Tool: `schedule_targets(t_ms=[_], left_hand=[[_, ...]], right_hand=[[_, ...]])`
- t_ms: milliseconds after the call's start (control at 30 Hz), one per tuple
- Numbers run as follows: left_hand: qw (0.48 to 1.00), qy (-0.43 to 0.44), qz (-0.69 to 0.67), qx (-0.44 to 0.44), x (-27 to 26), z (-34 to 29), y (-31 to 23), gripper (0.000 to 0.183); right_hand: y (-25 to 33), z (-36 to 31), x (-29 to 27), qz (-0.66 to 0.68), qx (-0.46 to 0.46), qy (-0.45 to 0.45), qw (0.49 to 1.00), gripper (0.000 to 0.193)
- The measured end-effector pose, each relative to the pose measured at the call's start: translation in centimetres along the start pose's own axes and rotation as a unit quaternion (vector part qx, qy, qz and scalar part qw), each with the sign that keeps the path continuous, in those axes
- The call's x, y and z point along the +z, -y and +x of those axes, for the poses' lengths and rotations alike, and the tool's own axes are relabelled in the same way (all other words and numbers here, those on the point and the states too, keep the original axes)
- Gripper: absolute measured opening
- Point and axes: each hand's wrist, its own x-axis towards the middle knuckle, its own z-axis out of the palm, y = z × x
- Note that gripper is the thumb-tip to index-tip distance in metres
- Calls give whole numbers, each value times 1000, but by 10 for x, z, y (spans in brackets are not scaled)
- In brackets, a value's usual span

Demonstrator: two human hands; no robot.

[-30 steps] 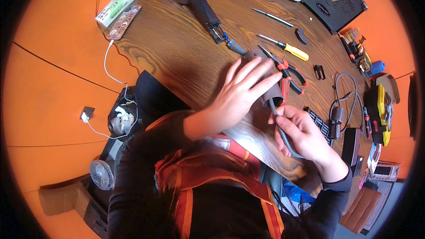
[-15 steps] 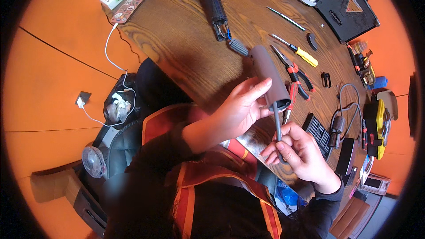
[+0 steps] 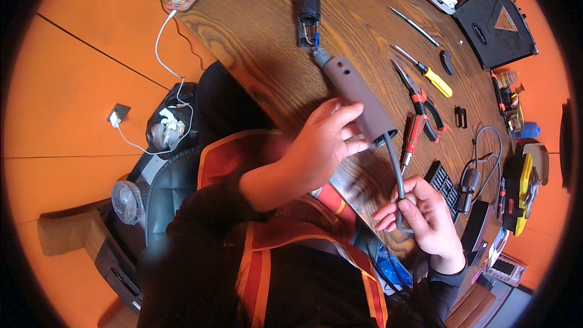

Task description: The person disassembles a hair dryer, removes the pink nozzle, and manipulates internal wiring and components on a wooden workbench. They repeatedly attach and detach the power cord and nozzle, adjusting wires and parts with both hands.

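My left hand (image 3: 328, 136) grips a grey-brown tubular handle cover (image 3: 363, 98) from its near left side, thumb on top. A grey power cord (image 3: 393, 161) runs out of the cover's near end. My right hand (image 3: 425, 215) pinches that cord between thumb and fingers, where it bends. At the cover's far end, a ribbed cord sleeve (image 3: 322, 57) sticks partly out. Beyond it lies the black inner handle (image 3: 308, 3) of what looks like a hair dryer, its end uncovered, with blue and other wires (image 3: 314, 37) showing. The dryer's head is out of view.
Right of the cover lie a red-handled screwdriver (image 3: 414, 136), long-nose pliers (image 3: 419, 97), a yellow-handled screwdriver (image 3: 434, 79) and a thin metal rod (image 3: 413, 25). Farther right are a bit tray (image 3: 442, 182), a corded tool (image 3: 469, 185) and a black case (image 3: 495, 24).
The handle cover has slid along the cord toward the inner handle, now hiding most of the ribbed sleeve. My right hand still pinches the cord. The whole view has shifted.
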Motion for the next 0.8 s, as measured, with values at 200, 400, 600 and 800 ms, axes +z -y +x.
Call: schedule_targets(t_ms=[200, 400, 600, 800], left_hand=[[998, -44, 11, 37, -4, 5, -5, 26], [999, -7, 39, 26, -2, 20, -8, 23], [995, -32, 94, 32, -1, 21, -10, 26], [989, -41, 138, 17, -3, 22, -11, 28]], right_hand=[[0, -2, 1, 0, -16, 47, 999, 14], [3, -2, -1, -149, -61, 153, 975, 10], [9, 3, -3, -430, -53, 90, 897, 16], [17, 61, -4, -344, -196, -153, 905, 44]])
